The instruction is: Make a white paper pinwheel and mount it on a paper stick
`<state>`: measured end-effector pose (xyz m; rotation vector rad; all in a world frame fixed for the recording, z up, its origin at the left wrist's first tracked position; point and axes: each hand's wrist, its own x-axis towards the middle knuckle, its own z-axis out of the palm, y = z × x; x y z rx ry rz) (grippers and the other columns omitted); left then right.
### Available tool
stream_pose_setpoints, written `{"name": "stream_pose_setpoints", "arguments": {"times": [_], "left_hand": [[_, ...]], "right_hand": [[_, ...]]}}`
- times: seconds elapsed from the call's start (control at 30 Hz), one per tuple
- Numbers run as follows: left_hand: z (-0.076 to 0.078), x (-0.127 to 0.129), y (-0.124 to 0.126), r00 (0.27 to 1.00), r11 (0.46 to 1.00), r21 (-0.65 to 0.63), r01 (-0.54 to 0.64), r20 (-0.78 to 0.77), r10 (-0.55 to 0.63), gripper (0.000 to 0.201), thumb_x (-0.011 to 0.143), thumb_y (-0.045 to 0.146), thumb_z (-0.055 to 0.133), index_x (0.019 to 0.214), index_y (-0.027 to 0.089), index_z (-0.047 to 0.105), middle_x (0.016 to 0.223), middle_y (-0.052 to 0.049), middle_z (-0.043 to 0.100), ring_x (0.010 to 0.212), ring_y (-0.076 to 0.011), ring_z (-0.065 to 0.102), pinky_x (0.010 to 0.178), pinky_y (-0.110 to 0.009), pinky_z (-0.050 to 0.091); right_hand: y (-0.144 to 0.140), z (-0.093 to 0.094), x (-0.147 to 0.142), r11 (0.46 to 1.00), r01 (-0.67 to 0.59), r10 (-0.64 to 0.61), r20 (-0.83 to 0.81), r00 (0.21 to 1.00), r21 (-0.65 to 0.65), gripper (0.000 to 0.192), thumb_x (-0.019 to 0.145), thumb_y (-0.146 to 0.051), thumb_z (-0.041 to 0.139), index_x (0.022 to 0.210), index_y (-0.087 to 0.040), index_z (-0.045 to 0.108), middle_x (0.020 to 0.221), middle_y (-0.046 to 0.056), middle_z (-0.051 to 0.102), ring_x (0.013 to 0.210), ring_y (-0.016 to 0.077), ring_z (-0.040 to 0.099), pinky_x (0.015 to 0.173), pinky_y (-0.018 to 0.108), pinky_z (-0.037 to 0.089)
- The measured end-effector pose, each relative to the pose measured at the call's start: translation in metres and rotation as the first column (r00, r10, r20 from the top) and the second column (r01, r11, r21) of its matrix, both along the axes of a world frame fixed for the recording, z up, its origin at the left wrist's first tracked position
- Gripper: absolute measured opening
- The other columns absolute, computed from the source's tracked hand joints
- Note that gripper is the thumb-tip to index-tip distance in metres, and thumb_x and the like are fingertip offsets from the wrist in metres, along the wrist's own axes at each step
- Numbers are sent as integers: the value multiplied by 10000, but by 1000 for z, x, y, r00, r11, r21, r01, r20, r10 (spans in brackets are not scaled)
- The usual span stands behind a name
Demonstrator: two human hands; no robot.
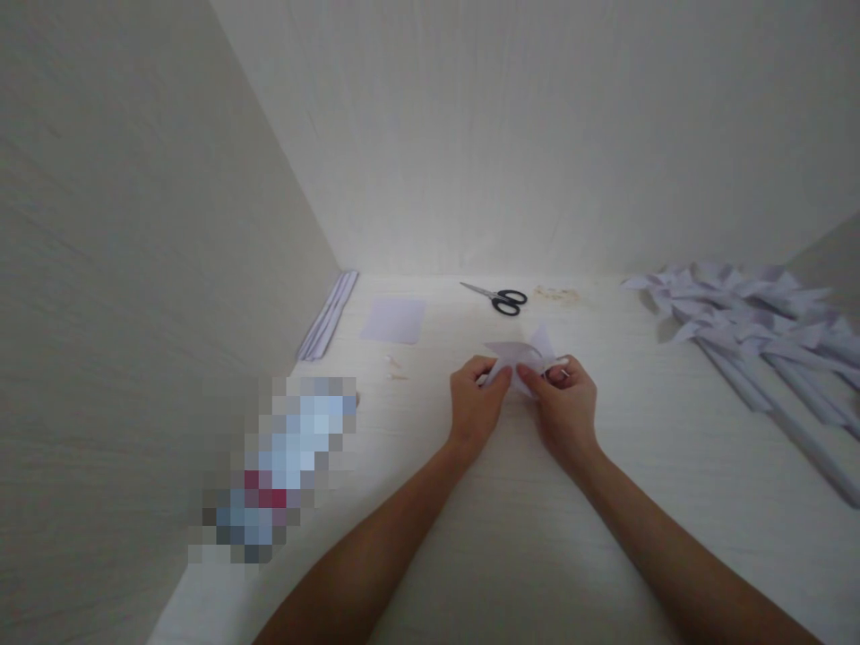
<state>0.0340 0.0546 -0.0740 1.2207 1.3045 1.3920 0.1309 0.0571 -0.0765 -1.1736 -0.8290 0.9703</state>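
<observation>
Left hand (476, 401) and right hand (564, 401) both pinching folded paper piece (520, 360) above white table (511, 520).

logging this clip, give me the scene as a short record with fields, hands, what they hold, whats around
left hand: left hand pinches the folded paper piece
right hand: right hand grips the same piece from the other side
surface: white table
behind hands: scissors, flat paper sheet
far left: paper strips along the wall
right: pile of paper pinwheels
near left: blurred object, unreadable
</observation>
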Motion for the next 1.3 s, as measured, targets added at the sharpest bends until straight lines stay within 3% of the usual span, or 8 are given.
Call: {"name": "stream_pose_setpoints", "arguments": {"times": [0.2,0.37,0.53,0.63,0.73,0.83,1.03,1.3], "left_hand": [[-1,-1,0,1000,1000,-2,-9,-17,9,151,664,266,508,640,139,586,644,-5,558,634,-104,503,609,-236,414],[-3,-2,2,998,999,-39,-35,55,37,174,658,276,509,698,131,596,651,-8,559,611,-100,501,590,-242,436],[-4,-4,5,988,994,-50,-95,117,100,190,660,288,515,712,123,593,628,3,545,566,-87,497,565,-233,446],[-6,-6,6,988,993,-41,-114,95,118,191,664,286,512,716,123,596,629,3,547,570,-88,499,566,-231,442],[-7,-7,6,989,990,-20,-141,34,142,190,669,280,505,728,128,602,649,-3,558,604,-98,508,583,-234,432],[-6,-8,5,985,986,8,-166,-48,166,182,671,274,502,725,131,600,668,-10,568,627,-105,506,594,-232,413],[4,-9,2,969,981,36,-189,-155,192,146,672,227,491,689,125,594,635,-7,556,596,-101,483,569,-219,374],[9,-9,1,958,977,56,-207,-189,214,122,670,195,489,673,121,587,632,-4,553,598,-101,484,578,-212,365]], "right_hand": [[0,2,-1,998,-53,53,21,998,27,292,540,-198,674,627,-196,395,484,-95,440,425,59,409,427,185,317],[3,-1,0,995,-68,62,88,994,74,353,526,-184,680,750,-211,408,592,-70,505,540,87,486,508,207,377],[6,-2,5,980,-91,56,197,979,175,436,524,-179,664,898,-227,445,996,30,513,815,137,512,622,252,414],[7,-3,13,969,-114,44,301,953,218,446,564,-179,610,977,-242,457,1102,47,473,958,176,470,742,312,395],[7,-4,20,956,-145,43,366,930,254,351,639,-199,515,987,-234,494,1060,46,505,989,195,460,791,348,364],[8,-3,22,954,-150,39,389,920,260,245,712,-216,463,939,-226,555,932,35,561,893,178,505,769,332,368],[5,3,18,960,-189,74,462,884,208,141,739,-260,505,830,-221,605,812,23,598,783,160,540,684,295,407],[-1,4,13,919,-211,-24,581,813,334,72,705,-212,570,740,-235,629,732,11,610,687,151,556,634,303,435]]}}
